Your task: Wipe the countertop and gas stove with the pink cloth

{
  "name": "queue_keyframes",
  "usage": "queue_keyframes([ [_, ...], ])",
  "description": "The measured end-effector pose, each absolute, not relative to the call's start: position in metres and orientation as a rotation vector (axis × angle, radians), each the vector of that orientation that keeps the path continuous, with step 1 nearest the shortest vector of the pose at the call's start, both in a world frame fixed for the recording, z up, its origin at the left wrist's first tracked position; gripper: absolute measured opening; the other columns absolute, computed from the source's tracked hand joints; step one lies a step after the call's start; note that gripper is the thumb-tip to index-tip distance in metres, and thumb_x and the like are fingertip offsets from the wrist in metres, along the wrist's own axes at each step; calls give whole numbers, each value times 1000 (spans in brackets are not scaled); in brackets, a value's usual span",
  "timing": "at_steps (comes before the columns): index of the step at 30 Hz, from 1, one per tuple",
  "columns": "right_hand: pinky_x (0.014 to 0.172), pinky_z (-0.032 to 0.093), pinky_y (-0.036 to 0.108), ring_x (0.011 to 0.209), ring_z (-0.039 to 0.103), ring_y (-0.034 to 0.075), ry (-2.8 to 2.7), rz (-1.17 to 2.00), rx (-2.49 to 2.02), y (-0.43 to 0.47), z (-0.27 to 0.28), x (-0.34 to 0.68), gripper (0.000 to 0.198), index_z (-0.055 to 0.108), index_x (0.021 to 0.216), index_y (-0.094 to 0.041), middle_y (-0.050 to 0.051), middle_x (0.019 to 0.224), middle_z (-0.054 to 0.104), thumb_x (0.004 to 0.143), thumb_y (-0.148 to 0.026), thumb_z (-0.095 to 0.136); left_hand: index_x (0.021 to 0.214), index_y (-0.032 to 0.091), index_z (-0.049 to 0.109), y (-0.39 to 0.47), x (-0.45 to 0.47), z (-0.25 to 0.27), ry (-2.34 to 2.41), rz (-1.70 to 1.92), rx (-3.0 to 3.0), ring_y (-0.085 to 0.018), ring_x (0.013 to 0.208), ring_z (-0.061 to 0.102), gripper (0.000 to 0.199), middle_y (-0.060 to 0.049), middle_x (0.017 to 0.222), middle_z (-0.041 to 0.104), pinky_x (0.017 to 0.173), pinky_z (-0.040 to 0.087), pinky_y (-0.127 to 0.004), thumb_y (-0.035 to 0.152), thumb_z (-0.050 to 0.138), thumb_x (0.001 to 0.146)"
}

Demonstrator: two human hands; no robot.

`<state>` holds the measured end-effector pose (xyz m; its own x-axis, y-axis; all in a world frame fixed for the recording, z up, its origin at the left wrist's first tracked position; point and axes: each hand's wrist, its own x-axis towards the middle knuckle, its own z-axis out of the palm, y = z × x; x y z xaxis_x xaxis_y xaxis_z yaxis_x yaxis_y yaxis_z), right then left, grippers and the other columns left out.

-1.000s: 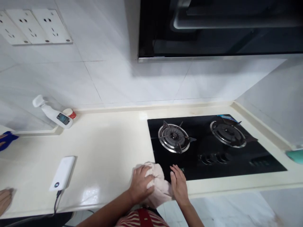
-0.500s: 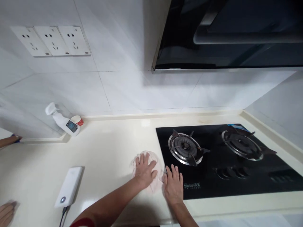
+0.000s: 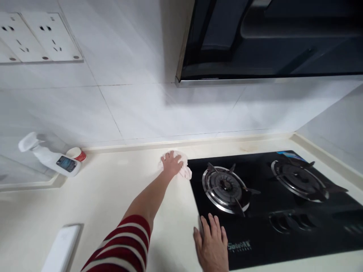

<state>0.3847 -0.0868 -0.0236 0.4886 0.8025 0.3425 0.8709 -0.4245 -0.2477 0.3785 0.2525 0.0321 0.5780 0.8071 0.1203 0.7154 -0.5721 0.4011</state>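
The cooktop (image 3: pixel 259 172) is the reference for all positions. The cloth (image 3: pixel 185 169), pale pink, lies on the counter (image 3: pixel 113 200) at the rear left corner of the cooktop, with its right edge at the cooktop's left edge. The left hand (image 3: pixel 171 163) rests palm down on the cloth, fingers spread, the arm extended in a striped sleeve (image 3: pixel 124 241). Whether the fingers pinch the fabric cannot be told.

The right hand (image 3: pixel 212 241) holds nothing. It lies palm down at the front left of the cooktop, fingers extended over the black surface and thumb to the left of the edge.

The cooktop carries a left burner (image 3: pixel 226 185) and a right burner (image 3: pixel 297 177), with control knobs (image 3: pixel 290 221) in front of and between them. Well to the left of the cooktop, toward the wall, a white spray bottle (image 3: pixel 52 158) stands just beside a red-and-white cup (image 3: pixel 76 153). A white rectangular device (image 3: pixel 62 247) lies left of the cooktop, nearer the front. The range hood (image 3: pixel 272 45) is mounted above the cooktop.
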Motion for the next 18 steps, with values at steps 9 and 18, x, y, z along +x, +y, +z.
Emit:
queue_keyframes([
  [9, 113, 29, 60, 144, 35, 36, -1395, -328, -2295, -86, -18, 383, 52, 60, 130, -18, 18, 146, 50, 99, -50, 35, 135, 34, 60, 302, 232, 42, 1789, 361, 2278, -36, 137, 36, 43, -11, 157, 37, 108, 27, -60, 43, 50, 94],
  [18, 114, 27, 61, 144, 34, 38, -1427, -414, -2335, -84, -22, 378, 60, 59, 131, -11, 23, 147, 48, 98, -51, 30, 146, 25, 47, 294, 75, 65, 2293, 276, 1850, -46, 136, 33, 55, -20, 159, 27, 100, 29, -70, 50, 36, 98],
])
